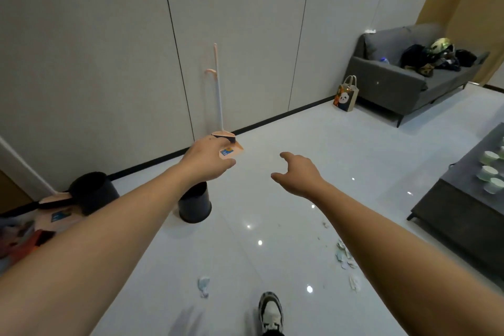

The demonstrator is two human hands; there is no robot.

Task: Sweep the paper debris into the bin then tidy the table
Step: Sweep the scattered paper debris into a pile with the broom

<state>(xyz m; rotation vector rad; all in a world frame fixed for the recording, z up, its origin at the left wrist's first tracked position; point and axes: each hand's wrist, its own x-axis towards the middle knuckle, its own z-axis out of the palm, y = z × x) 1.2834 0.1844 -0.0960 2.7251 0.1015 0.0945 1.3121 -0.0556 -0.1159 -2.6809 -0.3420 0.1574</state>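
Torn pale paper debris (345, 254) lies on the glossy white floor at the lower right, and one more scrap (203, 285) sits near my shoe. A small black bin (195, 204) stands on the floor under my left forearm. A pink long-handled broom (218, 84) with its dustpan (231, 144) leans upright against the wall. My left hand (210, 158) reaches out in front of the dustpan's base and holds nothing I can see. My right hand (297, 172) is stretched forward, its fingers loosely curled and empty.
A second black bin (92, 191) and another pink dustpan (54, 199) sit at the far left among clutter. A dark low table (463, 199) with pale green cups (488, 172) stands on the right. Behind it are a grey sofa (395, 82) and a panda paper bag (346, 95).
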